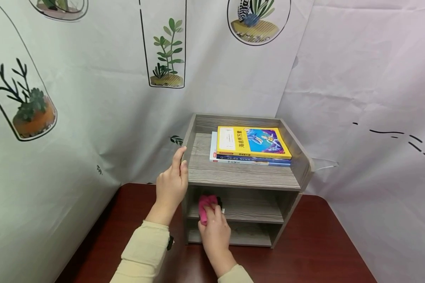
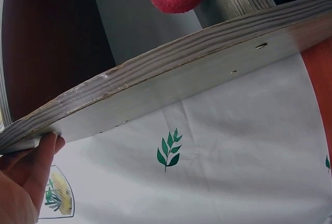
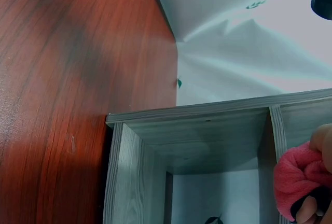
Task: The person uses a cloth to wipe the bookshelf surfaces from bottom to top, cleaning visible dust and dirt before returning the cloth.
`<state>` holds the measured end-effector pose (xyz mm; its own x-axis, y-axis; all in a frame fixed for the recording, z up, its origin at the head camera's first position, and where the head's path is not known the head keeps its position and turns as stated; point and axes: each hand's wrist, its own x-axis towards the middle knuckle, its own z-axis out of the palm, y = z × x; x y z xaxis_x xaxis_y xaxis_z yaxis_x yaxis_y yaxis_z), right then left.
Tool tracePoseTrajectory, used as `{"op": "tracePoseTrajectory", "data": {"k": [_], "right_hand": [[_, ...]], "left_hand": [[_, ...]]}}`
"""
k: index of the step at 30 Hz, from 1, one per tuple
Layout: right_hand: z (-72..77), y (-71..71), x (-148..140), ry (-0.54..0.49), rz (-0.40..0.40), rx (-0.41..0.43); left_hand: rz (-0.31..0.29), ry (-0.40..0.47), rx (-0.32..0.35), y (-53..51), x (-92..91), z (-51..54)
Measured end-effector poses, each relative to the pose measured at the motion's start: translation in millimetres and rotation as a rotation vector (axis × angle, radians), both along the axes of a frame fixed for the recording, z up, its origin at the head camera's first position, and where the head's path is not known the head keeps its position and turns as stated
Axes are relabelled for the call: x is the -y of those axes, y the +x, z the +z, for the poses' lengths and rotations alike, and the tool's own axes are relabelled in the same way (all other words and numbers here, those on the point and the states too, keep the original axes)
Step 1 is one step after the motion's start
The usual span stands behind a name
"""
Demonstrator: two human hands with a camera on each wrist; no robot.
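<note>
A small grey wood-grain shelf unit (image 1: 241, 177) stands on the dark red table. My left hand (image 1: 171, 181) grips its left side panel near the top, thumb on the inner side; in the left wrist view, fingers (image 2: 44, 167) lie against the panel's outer face. My right hand (image 1: 216, 232) holds a bunched pink fuzzy cloth (image 1: 203, 212) at the left front of the middle compartment. Some black material shows beside the cloth. In the right wrist view the cloth (image 3: 290, 175) sits against the edge of a shelf board (image 3: 278, 136), with fingers curled on it.
Stacked books (image 1: 233, 145), a yellow one uppermost, lie on the unit's top board. The reddish-brown table (image 1: 304, 236) extends on both sides. White fabric (image 1: 109, 98) printed with plants hangs behind and at the sides.
</note>
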<state>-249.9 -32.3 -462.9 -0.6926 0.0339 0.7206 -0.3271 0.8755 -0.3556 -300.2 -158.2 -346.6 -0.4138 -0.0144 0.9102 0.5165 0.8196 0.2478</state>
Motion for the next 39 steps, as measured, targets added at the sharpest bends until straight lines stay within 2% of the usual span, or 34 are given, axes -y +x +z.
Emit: {"op": "tracePoseTrajectory", "data": {"k": [13,20,39], "right_hand": [[-2.2,-0.4,6,0.018,0.012,0.013],[-3.2,-0.4,12,0.016,0.025,-0.01],[0.4,-0.6,24,0.053,0.125,0.006]], "left_hand": [[-0.003,0.001,0.005,0.8,-0.7,-0.6],[-0.002,0.007,0.003,1.5,-0.9,-0.1],[-0.006,0.007,0.006,2.3,-1.3,2.1]]}}
